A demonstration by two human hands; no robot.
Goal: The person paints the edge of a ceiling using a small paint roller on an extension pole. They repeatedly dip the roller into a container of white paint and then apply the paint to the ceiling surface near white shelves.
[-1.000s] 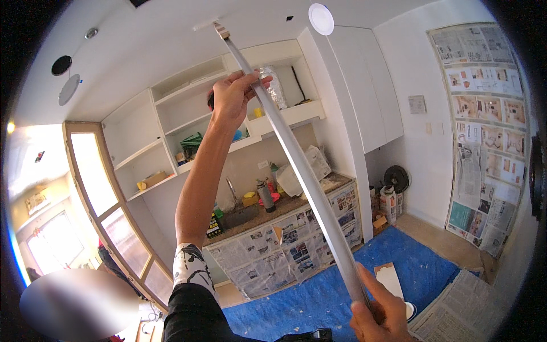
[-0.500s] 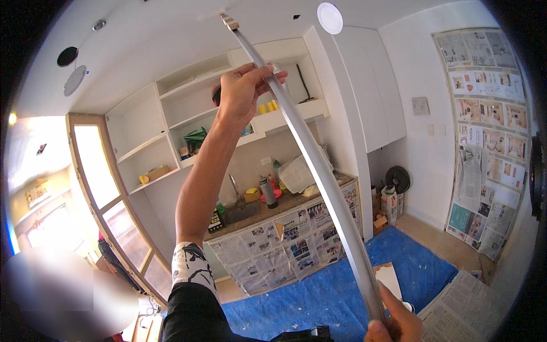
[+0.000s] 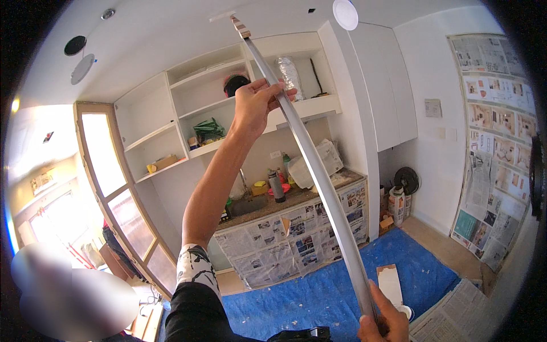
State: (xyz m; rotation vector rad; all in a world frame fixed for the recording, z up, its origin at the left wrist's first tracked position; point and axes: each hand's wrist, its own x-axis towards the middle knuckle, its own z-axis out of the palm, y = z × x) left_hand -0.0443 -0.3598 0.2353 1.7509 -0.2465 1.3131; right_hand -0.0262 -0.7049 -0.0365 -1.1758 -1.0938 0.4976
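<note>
My left hand (image 3: 255, 108) is raised with its fingers wrapped round the upper part of a long silver metal pole (image 3: 319, 174). A flat brush-like head (image 3: 240, 27) with a pale striped body sits at the pole's top, at a pale patch (image 3: 221, 16) on the white ceiling; whether it touches is hard to tell. Low at the right, my right hand (image 3: 383, 316) grips the pole's bottom end, partly cut off by the lower edge.
Open white shelves (image 3: 149, 135) and a cluttered sink counter (image 3: 239, 219) stand ahead. Round ceiling fittings (image 3: 345, 14), a wood-framed glass door (image 3: 102, 159), a newspaper-covered panel (image 3: 484, 85), paint containers (image 3: 397, 199) and a blue floor sheet (image 3: 290, 308) surround me.
The view has shifted, so the room sits further right. Both hands and the pole have moved slightly rightward in the picture, keeping their grip, with the brush-like head staying by the ceiling patch.
</note>
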